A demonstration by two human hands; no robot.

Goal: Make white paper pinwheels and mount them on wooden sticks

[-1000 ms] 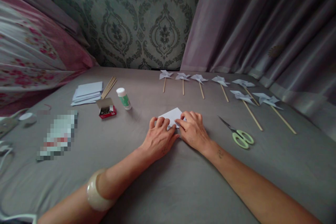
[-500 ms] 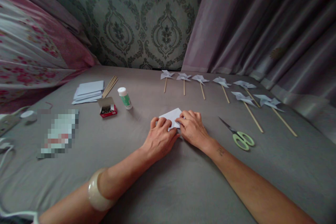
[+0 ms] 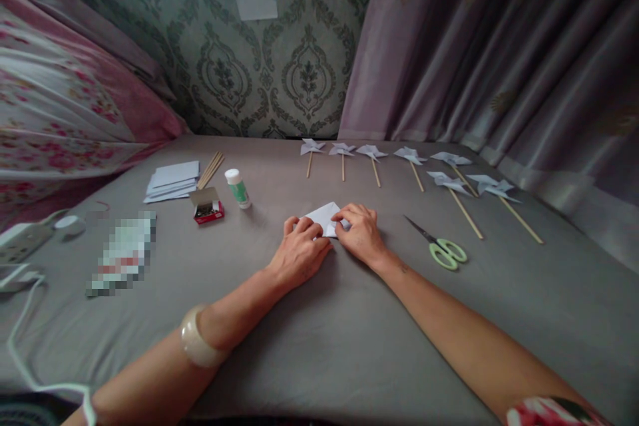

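A folded piece of white paper [image 3: 324, 215] lies on the grey cloth between my hands. My left hand [image 3: 302, 246] presses on its near left edge with curled fingers. At its right side, my right hand [image 3: 360, 229] pinches the paper between thumb and fingers. My fingers cover part of the near edge, so the exact fold there is hidden. Green-handled scissors [image 3: 439, 246] lie right of my right hand, blades pointing away to the left. Beyond my left hand stands a glue stick [image 3: 237, 189] with a white cap.
Several white paper pinwheels [image 3: 372, 153] on sticks lie along the back right. Back left are stacked paper sheets [image 3: 174, 176], wooden sticks [image 3: 212, 170] and an open red box [image 3: 208, 210] of small metal pieces. A blurred packet [image 3: 124, 253] and a power strip [image 3: 24, 239] are at left.
The view has shifted slightly, so more of my right sleeve shows. My right fingers have moved a little on the paper's right side; my left hand stays on it.
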